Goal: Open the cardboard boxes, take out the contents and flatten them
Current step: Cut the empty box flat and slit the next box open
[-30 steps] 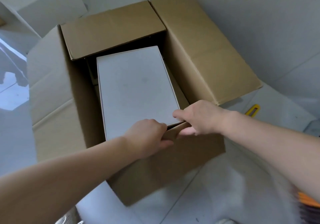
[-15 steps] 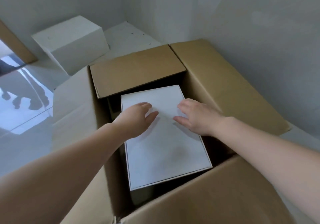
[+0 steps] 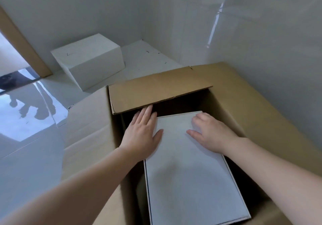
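A large brown cardboard box (image 3: 90,137) stands open on the floor, its flaps spread left, right and far. Inside lies a flat white box (image 3: 188,177), long side running away from me. My left hand (image 3: 142,134) reaches over the white box's far left corner, fingers straight and pointing under the far flap (image 3: 156,94). My right hand (image 3: 210,132) lies on the far right part of the white box, fingers curled over its far edge. Neither hand has lifted the white box.
A closed white box (image 3: 88,59) sits on the white floor at the back left, near the corner of the walls. A wall runs close along the right side of the brown box. A glossy floor area (image 3: 26,120) lies to the left.
Both hands have gone from the near flap into the brown box and slid toward the white box's far end. The view has tilted up and closer.
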A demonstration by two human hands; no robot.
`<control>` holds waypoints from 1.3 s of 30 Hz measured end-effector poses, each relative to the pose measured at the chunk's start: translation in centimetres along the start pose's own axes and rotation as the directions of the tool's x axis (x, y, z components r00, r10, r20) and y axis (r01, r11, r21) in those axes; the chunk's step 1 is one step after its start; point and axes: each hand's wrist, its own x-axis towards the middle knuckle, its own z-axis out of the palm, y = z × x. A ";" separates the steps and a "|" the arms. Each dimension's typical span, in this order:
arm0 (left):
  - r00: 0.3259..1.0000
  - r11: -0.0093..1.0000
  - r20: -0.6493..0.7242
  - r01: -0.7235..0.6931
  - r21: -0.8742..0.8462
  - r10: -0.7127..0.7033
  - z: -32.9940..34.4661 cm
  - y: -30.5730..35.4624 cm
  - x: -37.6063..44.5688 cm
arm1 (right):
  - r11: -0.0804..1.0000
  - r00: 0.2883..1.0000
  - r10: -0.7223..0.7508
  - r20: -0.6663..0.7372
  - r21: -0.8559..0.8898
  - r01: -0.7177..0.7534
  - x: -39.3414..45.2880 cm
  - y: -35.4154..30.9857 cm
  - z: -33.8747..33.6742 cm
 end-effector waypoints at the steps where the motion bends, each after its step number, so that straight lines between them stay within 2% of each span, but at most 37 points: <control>1: 0.999 1.000 -0.043 -0.001 0.002 0.001 -0.3 -0.3 0.0 | 1.000 1.000 0.000 0.000 -0.006 0.000 0.0 0.0 0.0; 5: 0.988 0.999 -0.153 0.038 0.027 -0.034 -1.9 -2.7 2.5 | 0.999 0.999 0.034 0.015 -0.028 -0.034 0.3 -0.3 -0.7; 9: 0.988 0.991 -0.151 0.051 0.127 -0.031 -3.5 -5.5 6.8 | 0.998 0.998 0.025 -0.065 -0.055 -0.029 3.1 -1.6 -3.1; 13: 0.977 0.984 -0.214 0.047 0.172 -0.009 -4.6 -7.4 10.9 | 0.998 0.986 -0.001 -0.169 -0.061 -0.010 8.2 -3.7 -5.5; 18: 0.979 0.976 -0.203 0.052 0.212 -0.008 -3.9 -10.7 14.8 | 0.994 0.981 -0.020 -0.195 -0.114 -0.003 14.0 -6.1 -6.8; 24: 0.991 0.988 -0.044 0.130 0.078 -0.127 -0.5 -13.7 17.8 | 0.992 0.990 0.024 -0.140 -0.122 -0.041 17.8 -7.7 -6.2; 30: 0.984 0.986 -0.081 0.161 0.050 -0.156 0.1 -14.1 18.3 | 0.986 0.997 -0.009 -0.077 -0.166 -0.004 17.8 -7.6 -4.5; 39: 0.970 0.975 -0.095 0.224 -0.001 -0.223 -0.2 -11.9 16.0 | 0.994 0.997 0.012 -0.074 -0.104 -0.019 12.7 -6.6 -5.3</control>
